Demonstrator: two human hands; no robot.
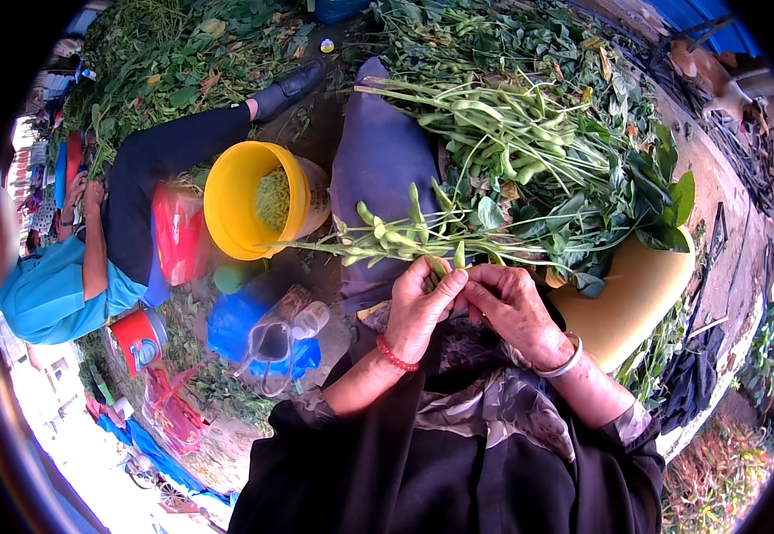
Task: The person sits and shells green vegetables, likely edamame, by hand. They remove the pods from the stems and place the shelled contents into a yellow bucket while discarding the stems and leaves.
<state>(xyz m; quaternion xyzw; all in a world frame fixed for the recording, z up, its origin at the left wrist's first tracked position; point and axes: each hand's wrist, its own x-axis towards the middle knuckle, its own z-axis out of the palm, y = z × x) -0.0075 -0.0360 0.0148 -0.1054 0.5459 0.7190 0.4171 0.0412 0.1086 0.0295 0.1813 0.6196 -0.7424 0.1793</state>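
Note:
My left hand (418, 307), with a red bead bracelet at its wrist, is closed with its thumb and fingers around a green bean pod (438, 267). Its fingertips meet those of my right hand (513, 310), which wears a pale bangle and is also closed. Another upright pod (460, 254) shows between the two hands, and the right fingertips pinch close beside it. Just beyond my hands, a stalk of bean pods (391, 238) lies across my lap. A bigger bunch of podded stalks (516, 125) rests farther off on the leaves.
A yellow bucket (215, 203) with green beans (273, 200) inside stands to the left. Near it are a red bag (180, 236), a clear plastic jug (271, 341) and a blue bag (231, 320). At far left a person in a turquoise top (67, 289) sits beside heaped leaves.

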